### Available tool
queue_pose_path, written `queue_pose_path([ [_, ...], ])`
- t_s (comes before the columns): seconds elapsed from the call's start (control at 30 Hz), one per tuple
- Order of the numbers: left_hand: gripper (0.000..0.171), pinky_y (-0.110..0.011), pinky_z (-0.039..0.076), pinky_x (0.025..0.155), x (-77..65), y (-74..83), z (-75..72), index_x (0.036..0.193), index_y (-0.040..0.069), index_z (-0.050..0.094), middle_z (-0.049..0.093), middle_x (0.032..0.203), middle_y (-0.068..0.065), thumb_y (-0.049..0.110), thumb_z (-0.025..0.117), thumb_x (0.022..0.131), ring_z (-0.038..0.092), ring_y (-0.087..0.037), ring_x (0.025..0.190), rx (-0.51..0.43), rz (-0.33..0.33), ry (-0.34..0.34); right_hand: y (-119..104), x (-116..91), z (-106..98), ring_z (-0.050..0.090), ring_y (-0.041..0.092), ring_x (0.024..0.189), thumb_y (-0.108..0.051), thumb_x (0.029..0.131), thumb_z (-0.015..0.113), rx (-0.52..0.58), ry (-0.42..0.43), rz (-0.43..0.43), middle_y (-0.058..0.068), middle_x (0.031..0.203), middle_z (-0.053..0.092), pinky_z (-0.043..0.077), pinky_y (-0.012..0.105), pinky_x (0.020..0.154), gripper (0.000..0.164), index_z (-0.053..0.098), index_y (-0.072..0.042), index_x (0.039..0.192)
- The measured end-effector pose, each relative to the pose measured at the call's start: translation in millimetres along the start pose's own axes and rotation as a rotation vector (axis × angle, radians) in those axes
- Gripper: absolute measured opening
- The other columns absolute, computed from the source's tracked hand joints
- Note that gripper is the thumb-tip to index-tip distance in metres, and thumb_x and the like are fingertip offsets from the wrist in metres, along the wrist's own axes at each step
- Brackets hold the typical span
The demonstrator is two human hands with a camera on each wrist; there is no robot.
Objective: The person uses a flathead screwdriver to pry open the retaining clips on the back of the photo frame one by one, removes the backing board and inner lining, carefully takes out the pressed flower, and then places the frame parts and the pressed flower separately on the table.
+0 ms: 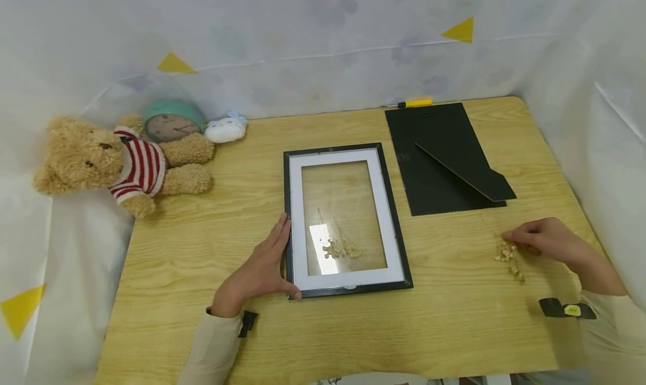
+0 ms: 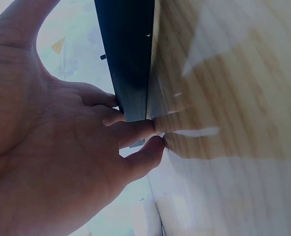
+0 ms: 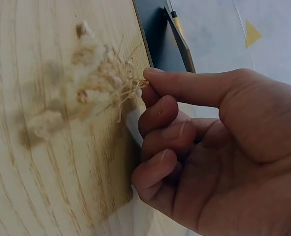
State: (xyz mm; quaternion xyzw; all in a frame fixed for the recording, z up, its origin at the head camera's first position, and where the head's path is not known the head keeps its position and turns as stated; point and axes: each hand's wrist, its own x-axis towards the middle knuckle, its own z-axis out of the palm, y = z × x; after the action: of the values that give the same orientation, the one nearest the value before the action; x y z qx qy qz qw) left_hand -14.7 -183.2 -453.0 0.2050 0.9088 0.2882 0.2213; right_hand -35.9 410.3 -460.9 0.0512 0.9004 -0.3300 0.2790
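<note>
A black picture frame (image 1: 353, 291) lies on the table in the head view, with a white mat (image 1: 298, 222) around a clear pane. Inside the mat's opening, a small bunch of dried flowers (image 1: 340, 247) sits low down. My left hand (image 1: 259, 270) rests against the frame's left side, its fingers extended along the edge and the thumb at the lower left corner. Off to the right, my right hand (image 1: 557, 242) pinches a dried flower sprig (image 3: 106, 78) between thumb and forefinger, just over the tabletop. Its other fingers are curled.
A black backing board (image 1: 404, 166) with a raised stand flap (image 1: 469, 175) lies right of the frame. Behind it is a yellow-handled screwdriver (image 1: 418, 103). At the far left are a teddy bear (image 1: 146, 166), a green clock (image 1: 174, 121) and a white plush (image 1: 225, 130).
</note>
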Motion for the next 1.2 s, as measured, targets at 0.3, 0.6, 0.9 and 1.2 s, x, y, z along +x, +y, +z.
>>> queue_pose_path([
  [0.3,0.152,-0.065,0.028,0.110,0.6,0.4,-0.1,0.158,-0.003,0.000,-0.009,0.166,-0.018,0.047,0.098,0.053,0.007,-0.038,0.151,0.002,0.017,0.008,-0.9,0.3,-0.3,0.047,0.012,0.065,-0.037,0.100,0.062,-0.020,0.038,0.007,-0.003,0.073,0.057,0.039,0.027,0.058,0.042,0.076,0.002,0.096],
  [0.6,0.153,-0.066,0.027,0.110,-0.2,-1.0,0.0,0.159,-0.001,-0.001,-0.010,0.166,-0.016,0.050,0.097,0.054,0.006,-0.037,0.152,0.006,0.000,0.000,-7.3,2.0,0.2,0.050,0.007,0.071,-0.037,0.100,0.062,-0.064,0.045,0.014,0.006,0.092,0.066,0.044,0.026,0.060,0.046,0.074,0.007,0.103],
  [0.9,0.152,-0.067,0.029,0.108,0.6,-0.8,-0.5,0.159,-0.001,-0.001,-0.010,0.166,-0.016,0.050,0.097,0.054,0.008,-0.038,0.151,0.006,0.001,0.003,-55.9,-8.8,3.6,0.047,0.014,0.062,-0.030,0.101,0.058,-0.152,0.193,-0.095,0.010,0.081,0.066,0.040,0.030,0.053,0.043,0.069,0.012,0.100],
  [1.2,0.152,-0.066,0.029,0.108,0.1,1.1,-1.7,0.159,-0.002,0.000,-0.009,0.166,-0.016,0.049,0.097,0.054,0.009,-0.038,0.151,0.007,-0.011,-0.005,-143.9,-19.3,33.7,0.051,0.014,0.063,-0.024,0.100,0.064,-0.094,0.287,-0.305,0.011,0.086,0.068,0.041,0.029,0.054,0.029,0.072,0.003,0.099],
])
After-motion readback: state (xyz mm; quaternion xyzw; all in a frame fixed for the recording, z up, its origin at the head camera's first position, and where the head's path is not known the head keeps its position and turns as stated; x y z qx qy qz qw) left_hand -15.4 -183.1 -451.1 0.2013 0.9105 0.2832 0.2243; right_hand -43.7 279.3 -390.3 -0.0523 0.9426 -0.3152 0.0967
